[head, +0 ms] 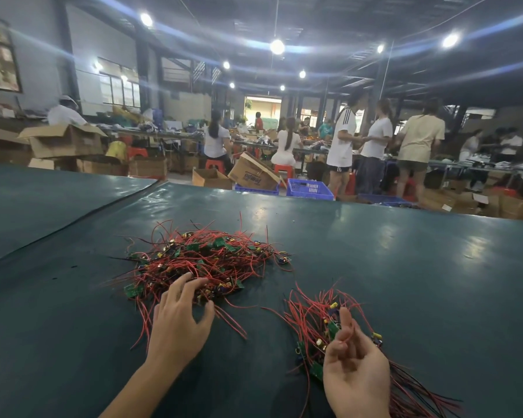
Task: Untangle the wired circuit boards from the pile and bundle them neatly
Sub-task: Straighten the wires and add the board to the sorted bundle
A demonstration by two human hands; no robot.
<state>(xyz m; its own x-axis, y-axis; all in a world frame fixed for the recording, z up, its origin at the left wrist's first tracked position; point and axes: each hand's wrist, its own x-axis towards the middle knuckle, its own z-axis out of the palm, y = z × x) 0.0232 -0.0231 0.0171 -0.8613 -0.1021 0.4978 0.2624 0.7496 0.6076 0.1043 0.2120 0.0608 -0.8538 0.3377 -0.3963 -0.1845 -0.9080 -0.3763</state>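
Note:
A tangled pile of wired circuit boards (206, 254), small green boards with red and black leads, lies on the dark green table (405, 251). My left hand (178, 324) reaches to the pile's near edge, its spread fingertips touching the wires and its thumb held apart. A smaller sorted bundle (317, 315) of boards and leads lies to the right, its wires trailing toward the lower right. My right hand (355, 369) hovers palm-up over this bundle with relaxed fingers and the index finger raised. Its grip on anything is not visible.
A second table section (43, 194) adjoins on the left along a seam. Beyond the far edge stand cardboard boxes (251, 175), blue crates (308, 188), red stools and several people at other work tables.

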